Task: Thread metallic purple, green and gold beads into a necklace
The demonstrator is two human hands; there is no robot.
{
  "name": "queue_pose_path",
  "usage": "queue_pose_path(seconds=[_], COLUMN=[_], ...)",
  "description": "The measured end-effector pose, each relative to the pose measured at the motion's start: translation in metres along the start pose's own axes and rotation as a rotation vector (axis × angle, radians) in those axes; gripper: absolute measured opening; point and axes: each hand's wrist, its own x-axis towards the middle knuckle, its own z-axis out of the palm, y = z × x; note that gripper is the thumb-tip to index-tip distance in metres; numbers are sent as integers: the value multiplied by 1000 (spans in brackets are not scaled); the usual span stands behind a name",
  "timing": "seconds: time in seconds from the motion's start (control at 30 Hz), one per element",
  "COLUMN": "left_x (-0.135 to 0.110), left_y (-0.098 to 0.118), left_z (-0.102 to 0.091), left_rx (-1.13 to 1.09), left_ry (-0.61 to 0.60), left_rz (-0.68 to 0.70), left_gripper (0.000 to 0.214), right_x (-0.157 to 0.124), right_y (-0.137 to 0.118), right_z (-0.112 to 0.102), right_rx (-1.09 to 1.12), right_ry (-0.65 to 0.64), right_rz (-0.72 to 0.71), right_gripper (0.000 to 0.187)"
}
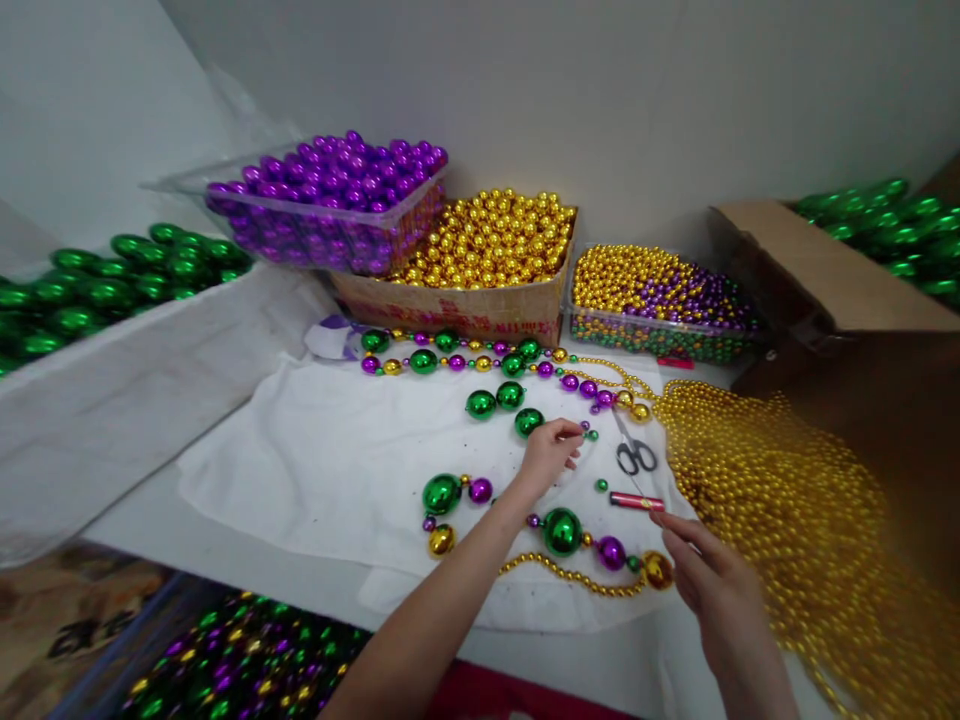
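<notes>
My left hand [553, 455] reaches over the white cloth [322, 440], fingertips pinched at a small green bead [593, 435] beside a small purple one. My right hand [712, 575] is closed at thumb and finger on a thin strand or needle, too fine to make out. It is beside a red lighter [636, 501] and a large gold bead [658, 570]. That bead ends a string of large green, purple and gold beads [562, 531], partly hidden by my left forearm. Loose large green balls [481, 404] lie near my left hand. Black-handled scissors [636, 457] lie between the hands.
Behind are a clear tub of purple beads [337, 215], a carton of gold beads [450, 300] and a tub of mixed small beads [660, 335]. Finished-looking strands [457, 363] lie in front. Gold bead chains [795, 500] heap at right. Green balls [112, 270] fill a left box.
</notes>
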Motion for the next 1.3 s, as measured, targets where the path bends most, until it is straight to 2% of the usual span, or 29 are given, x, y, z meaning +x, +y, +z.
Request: queue_pose_path(seconds=[0.1,0.17,0.27,0.57,0.73,1.0,1.07,1.17,1.23,1.3], left_x=[-13,-20,-25,-28,-33,-37,-41,-52,-59,-64], left_y=[6,8,9,7,10,11,13,19,24,29], left_z=[-13,-22,-31,-40,-40,-39,-33,-19,-10,-6], left_rx=[-461,-739,-873,-933,-926,-928,-941,-902,-839,-802], left_ry=[-80,-87,-37,4,17,36,8,-101,-173,-195], left_rz=[-158,-245,-273,-226,-202,-169,-184,-207,-204,-185], left_gripper=[16,13,7,6,10,25,33,38,35,33], right_x=[-4,-7,-9,-13,-6,-21,-19,-8,1,8], right_y=[-5,-8,-9,-8,-2,-7,-4,5,8,8], right_z=[2,3,5,9,6,18,25,38,45,47], right_rx=[-132,-206,-307,-397,-424,-376,-365,-333,-324,-353], right_ry=[-37,-74,-130,-185,-268,-196,-173,-107,-61,-48], right_rz=[-94,-165,-245,-287,-264,-277,-251,-189,-212,-269], right_gripper=[36,35,32,31,33,30,32,41,44,46])
